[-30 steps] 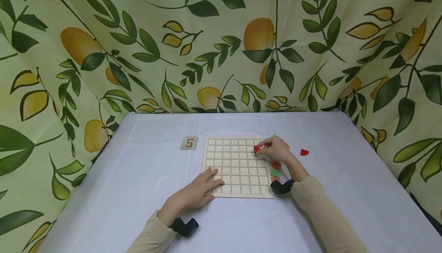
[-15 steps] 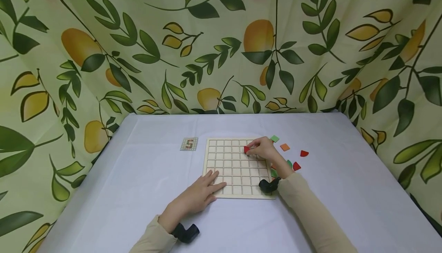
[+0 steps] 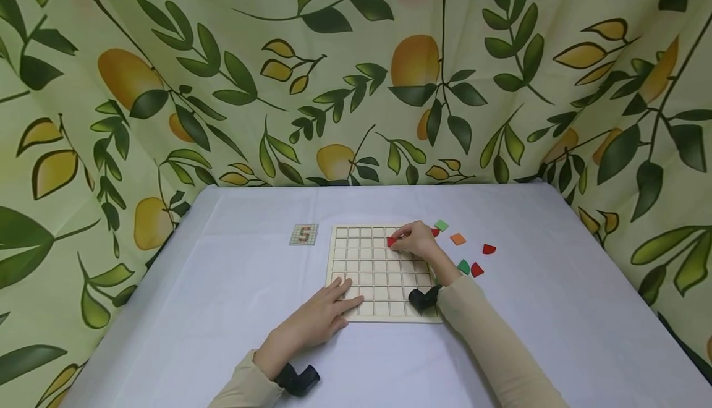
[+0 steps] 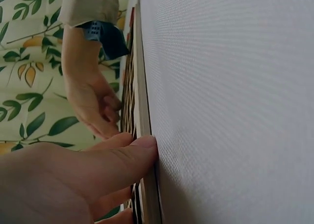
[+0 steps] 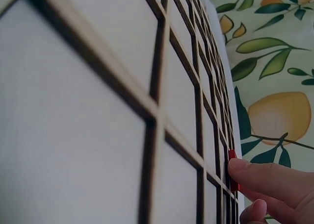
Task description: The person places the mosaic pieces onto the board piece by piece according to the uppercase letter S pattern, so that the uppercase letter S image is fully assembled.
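A pale wooden grid board (image 3: 367, 266) lies on the white tabletop. My right hand (image 3: 416, 240) pinches a small red tile (image 3: 390, 242) between thumb and fingers over the upper rows, right of the middle. From the right wrist, this red tile (image 5: 233, 180) appears edge-on, right at the grid ridges, with a fingertip on it. My left hand (image 3: 319, 312) rests with spread fingers on the board's near left corner. In the left wrist view its thumb (image 4: 142, 148) lies against the board's side edge, while the other fingers reach over the grid.
Right of the board lie loose tiles: a green square (image 3: 441, 225), an orange square (image 3: 458, 238), red quarter-rounds (image 3: 489, 249) and a green one (image 3: 463, 266). A small card (image 3: 303, 234) with a gridded S-like pattern sits beyond the board's left side. A leaf-patterned curtain (image 3: 356, 86) hangs behind.
My right hand has moved left across the board with the red tile, uncovering loose tiles on the right. My left hand has stayed on the corner.
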